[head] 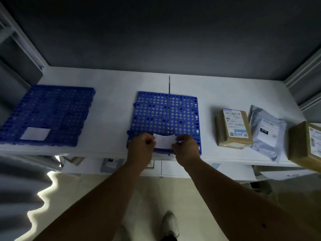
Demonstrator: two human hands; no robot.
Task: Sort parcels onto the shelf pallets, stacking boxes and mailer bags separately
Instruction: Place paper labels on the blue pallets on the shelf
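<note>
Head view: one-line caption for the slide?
Left hand and right hand hold a white paper label at the middle blue pallet; parcels wait unsorted.

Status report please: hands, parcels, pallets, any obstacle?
Both hands, left hand and right hand, pinch a white label at middle pallet front edge. Left pallet already labelled. Boxes and mailer bag wait unsorted at right. No obstacle.
</note>
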